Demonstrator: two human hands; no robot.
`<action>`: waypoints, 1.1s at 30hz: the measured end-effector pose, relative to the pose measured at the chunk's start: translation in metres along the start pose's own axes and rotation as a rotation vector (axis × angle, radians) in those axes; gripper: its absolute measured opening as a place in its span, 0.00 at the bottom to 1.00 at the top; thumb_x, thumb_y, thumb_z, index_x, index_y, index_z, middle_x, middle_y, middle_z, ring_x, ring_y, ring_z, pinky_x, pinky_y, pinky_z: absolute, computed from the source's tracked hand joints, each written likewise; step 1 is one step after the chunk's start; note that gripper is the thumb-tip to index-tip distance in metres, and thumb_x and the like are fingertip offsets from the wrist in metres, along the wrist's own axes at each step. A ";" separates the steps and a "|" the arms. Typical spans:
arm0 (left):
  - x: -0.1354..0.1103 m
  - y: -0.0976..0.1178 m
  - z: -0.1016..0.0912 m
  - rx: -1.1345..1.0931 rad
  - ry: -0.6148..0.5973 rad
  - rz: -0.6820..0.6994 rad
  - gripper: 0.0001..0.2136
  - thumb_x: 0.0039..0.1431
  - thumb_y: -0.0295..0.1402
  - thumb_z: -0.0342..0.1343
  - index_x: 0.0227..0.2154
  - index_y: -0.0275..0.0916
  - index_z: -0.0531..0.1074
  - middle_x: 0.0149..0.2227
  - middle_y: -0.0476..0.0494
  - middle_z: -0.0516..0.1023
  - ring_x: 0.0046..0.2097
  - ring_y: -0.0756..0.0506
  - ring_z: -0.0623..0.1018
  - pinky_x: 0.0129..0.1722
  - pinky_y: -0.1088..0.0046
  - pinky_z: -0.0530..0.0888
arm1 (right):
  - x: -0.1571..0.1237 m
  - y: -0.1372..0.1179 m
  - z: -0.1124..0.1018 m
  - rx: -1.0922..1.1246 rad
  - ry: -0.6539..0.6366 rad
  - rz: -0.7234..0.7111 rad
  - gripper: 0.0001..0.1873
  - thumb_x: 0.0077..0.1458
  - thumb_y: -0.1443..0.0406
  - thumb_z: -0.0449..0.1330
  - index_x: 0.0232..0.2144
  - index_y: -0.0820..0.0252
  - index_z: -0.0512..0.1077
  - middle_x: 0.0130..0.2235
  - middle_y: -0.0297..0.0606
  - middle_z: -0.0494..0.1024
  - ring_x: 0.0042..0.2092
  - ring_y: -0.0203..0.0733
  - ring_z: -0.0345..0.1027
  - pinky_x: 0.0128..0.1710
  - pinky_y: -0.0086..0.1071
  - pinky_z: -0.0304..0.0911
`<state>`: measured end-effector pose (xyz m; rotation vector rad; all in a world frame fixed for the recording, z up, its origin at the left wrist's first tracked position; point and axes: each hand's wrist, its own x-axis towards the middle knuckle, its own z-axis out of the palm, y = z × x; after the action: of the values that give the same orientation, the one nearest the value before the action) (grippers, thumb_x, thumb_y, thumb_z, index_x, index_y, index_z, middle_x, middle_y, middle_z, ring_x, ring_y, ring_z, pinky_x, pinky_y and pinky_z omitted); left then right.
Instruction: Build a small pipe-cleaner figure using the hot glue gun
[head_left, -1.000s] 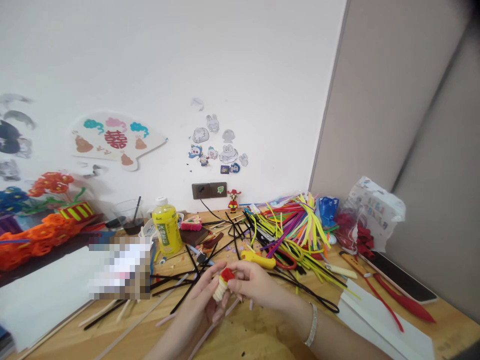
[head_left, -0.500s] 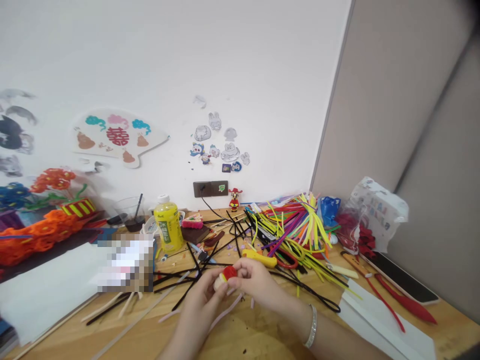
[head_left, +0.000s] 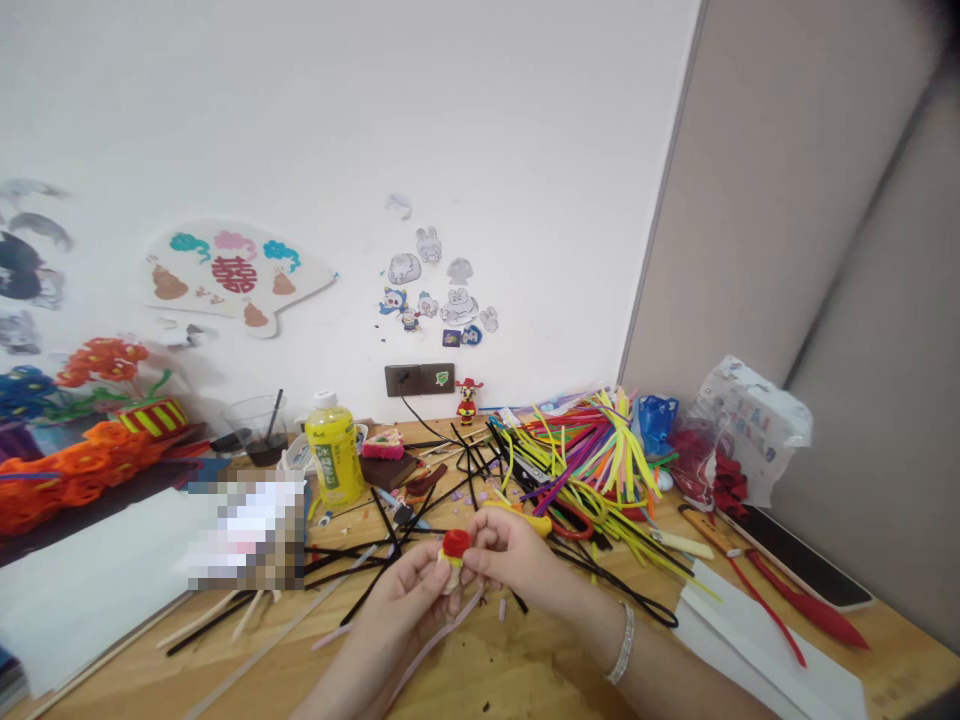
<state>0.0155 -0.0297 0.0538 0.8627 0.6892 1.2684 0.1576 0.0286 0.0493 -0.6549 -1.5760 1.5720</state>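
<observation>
A small craft piece (head_left: 456,546) with a fuzzy red top, a yellow band and a cream lower part is held upright above the table. My left hand (head_left: 411,597) pinches its cream part from the left. The fingers of my right hand (head_left: 514,553), closed at the thumb and fingertips, touch its right side near the red top and yellow band. A pale pink strip (head_left: 442,632) runs beneath the hands. Partly hidden behind my right hand lies a yellow-handled tool (head_left: 529,518).
Black pipe cleaners (head_left: 352,562) lie scattered at the left; a colourful bundle (head_left: 585,455) spreads behind my right hand. A yellow bottle (head_left: 334,455) stands back left. Red-handled scissors (head_left: 574,522), a phone (head_left: 802,560) and white paper (head_left: 765,645) are on the right.
The craft piece has turned more upright, so its red top and yellow band show above the cream part. Both hands have shifted slightly around it.
</observation>
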 end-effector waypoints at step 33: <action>-0.001 -0.002 0.002 -0.044 0.140 0.038 0.11 0.45 0.34 0.64 0.30 0.37 0.69 0.20 0.54 0.72 0.21 0.55 0.67 0.24 0.81 0.62 | -0.005 0.005 0.007 -0.091 0.014 -0.092 0.18 0.48 0.56 0.60 0.37 0.62 0.68 0.21 0.26 0.61 0.20 0.28 0.53 0.19 0.24 0.48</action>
<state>0.0180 -0.0309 0.0535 0.7593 0.7564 1.3831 0.1536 0.0213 0.0437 -0.6318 -1.6514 1.4330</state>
